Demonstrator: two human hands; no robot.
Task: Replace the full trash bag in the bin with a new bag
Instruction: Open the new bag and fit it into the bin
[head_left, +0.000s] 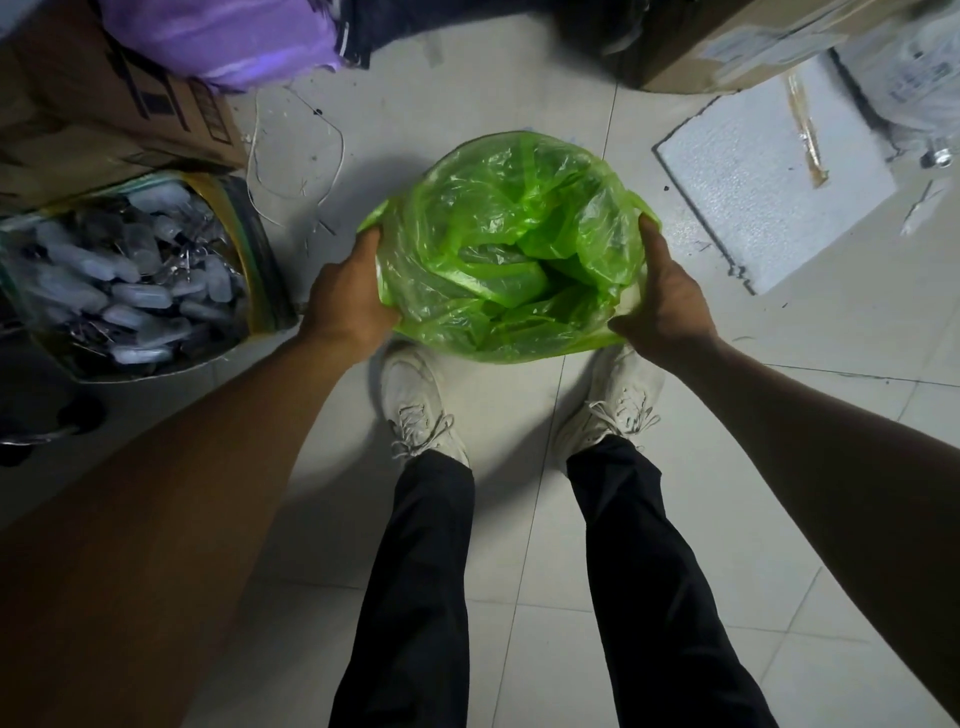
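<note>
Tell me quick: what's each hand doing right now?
Left hand: closed on the left edge of the translucent green plastic bag.
Right hand: closed on the bag's right edge.

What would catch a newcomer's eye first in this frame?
The bright green bag at centre, spread over a bin on the pale tiled floor. The left hand and right hand grip its opposite edges, just above two white shoes. At left, an open box full of small translucent pieces.
</note>
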